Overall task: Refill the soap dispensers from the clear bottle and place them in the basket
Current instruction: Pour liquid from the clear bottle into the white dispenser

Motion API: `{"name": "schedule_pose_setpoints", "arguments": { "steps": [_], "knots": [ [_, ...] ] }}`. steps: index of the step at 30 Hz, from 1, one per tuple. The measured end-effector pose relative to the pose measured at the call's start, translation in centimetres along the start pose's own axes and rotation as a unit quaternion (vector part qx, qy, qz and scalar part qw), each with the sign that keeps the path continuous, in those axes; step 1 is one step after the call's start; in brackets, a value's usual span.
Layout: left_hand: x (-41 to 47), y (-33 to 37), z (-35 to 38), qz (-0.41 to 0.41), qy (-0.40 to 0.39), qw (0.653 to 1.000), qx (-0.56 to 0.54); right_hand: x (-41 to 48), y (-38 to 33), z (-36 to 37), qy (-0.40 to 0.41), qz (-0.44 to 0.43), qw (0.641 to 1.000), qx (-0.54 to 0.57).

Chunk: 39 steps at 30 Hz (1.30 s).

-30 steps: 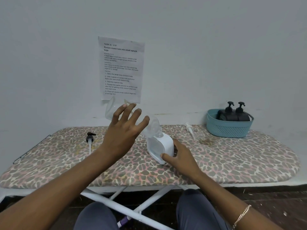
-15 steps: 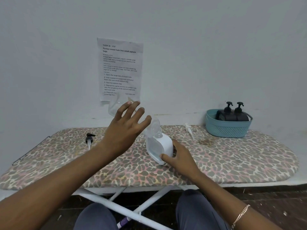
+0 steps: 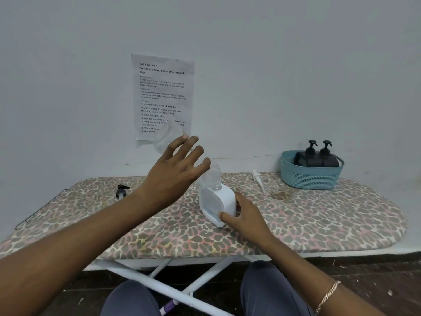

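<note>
Steadying the white dispenser (image 3: 224, 199) at frame centre, the right hand (image 3: 247, 216) wraps its lower side; up-left, the left hand (image 3: 173, 172) grips the clear bottle (image 3: 165, 139), long axis slanting down-right, neck at the dispenser's mouth; the basket (image 3: 309, 179) sits far right.

A soap dispenser (image 3: 224, 201) stands in the middle of the board (image 3: 319, 224), with the right hand (image 3: 246, 217) holding its near side and the left hand (image 3: 175, 172) holding the clear bottle (image 3: 168, 137) above it. One pump (image 3: 121, 190) lies far to the left, and a second pump (image 3: 257, 176) lies to the right, near the basket (image 3: 307, 179) at the back right. Two dispensers (image 3: 316, 158) sit side by side in the basket.
</note>
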State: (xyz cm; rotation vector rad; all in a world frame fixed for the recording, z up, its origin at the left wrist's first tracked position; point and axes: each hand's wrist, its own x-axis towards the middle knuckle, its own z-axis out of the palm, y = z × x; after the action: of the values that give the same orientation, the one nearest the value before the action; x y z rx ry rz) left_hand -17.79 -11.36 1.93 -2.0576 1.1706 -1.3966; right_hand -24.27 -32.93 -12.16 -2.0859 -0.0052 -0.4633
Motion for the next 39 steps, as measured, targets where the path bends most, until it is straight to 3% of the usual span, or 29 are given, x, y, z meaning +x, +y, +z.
{"name": "schedule_pose_setpoints", "arguments": {
  "steps": [39],
  "knots": [
    [3.4, -1.5, -0.5, 0.142, 0.005, 0.99, 0.017, 0.0, 0.2, 0.0, 0.0, 0.002, 1.0, 0.007]
  ]
}}
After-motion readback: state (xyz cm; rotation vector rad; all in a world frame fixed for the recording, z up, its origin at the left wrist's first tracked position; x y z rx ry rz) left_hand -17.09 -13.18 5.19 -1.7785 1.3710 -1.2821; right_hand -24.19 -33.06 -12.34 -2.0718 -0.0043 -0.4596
